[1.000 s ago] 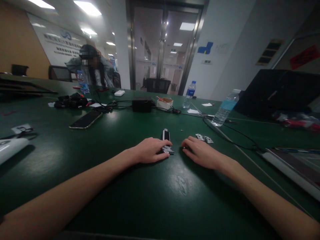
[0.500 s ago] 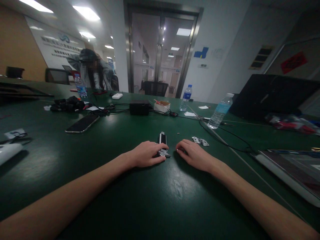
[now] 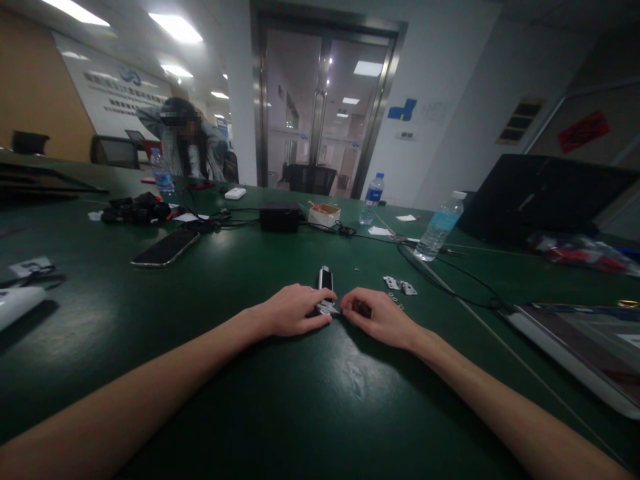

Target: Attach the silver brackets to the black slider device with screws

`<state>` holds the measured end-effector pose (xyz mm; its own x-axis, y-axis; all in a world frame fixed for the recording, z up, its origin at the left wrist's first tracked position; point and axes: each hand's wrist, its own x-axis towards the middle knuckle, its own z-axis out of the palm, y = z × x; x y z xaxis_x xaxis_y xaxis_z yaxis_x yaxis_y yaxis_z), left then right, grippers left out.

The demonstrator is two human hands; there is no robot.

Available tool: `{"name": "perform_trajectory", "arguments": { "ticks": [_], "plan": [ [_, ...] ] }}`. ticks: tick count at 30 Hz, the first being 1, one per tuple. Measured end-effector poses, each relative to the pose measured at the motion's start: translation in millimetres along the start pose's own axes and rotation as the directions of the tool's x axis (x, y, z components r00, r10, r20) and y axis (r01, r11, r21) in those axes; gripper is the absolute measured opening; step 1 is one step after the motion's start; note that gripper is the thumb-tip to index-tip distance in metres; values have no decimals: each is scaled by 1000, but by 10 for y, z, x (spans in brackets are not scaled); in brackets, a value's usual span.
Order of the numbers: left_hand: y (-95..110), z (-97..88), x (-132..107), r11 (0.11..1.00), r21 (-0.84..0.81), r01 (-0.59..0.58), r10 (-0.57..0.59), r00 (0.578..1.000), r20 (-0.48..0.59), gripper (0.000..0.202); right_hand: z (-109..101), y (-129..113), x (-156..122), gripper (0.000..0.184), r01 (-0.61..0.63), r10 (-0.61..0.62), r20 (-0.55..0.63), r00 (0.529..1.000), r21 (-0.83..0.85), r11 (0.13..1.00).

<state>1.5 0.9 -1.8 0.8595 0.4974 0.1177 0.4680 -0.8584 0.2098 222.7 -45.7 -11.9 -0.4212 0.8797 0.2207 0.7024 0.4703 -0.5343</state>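
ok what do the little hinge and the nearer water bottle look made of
The hinge looks like pale bright metal, perhaps steel, going by its sheen. The water bottle looks like thin clear plastic, see-through with a pale cap.

Slim black-and-silver device (image 3: pixel 326 280) lying flat, silver end exposed.

The dark green table (image 3: pixel 320 407) has a glossy sheen. Mid-table on it sits a black-and-silver metal part (image 3: pixel 326 281), with a silver hinge (image 3: pixel 400 285) just beside it. Farther along stand a black power adapter (image 3: pixel 279 218) and a clear bottle with a pale blue label (image 3: pixel 439 227), and red-and-white wrapping (image 3: pixel 583 257) lies off to the right.
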Motion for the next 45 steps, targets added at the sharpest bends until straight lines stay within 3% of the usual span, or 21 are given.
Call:
{"name": "perform_trajectory", "arguments": {
  "ticks": [21,32,38,45],
  "plan": [
    [4,48,-5,998,41,45,-45,999,-19,39,11,3,15,13,-68,67,31,997,54,996],
    [10,17,-4,999,15,48,-48,999,1,38,-158,226,40,15,1,-10,-30,1000,-290,957],
    [-2,8,-13,999,-8,49,-49,999,9,38,-309,327,29,23,-73,91,25,996,-411,909],
    [9,-8,-16,999,-14,48,-48,999,18,39,-496,443,-20,25,-236,192,-138,972,-513,825]
  ]
}}
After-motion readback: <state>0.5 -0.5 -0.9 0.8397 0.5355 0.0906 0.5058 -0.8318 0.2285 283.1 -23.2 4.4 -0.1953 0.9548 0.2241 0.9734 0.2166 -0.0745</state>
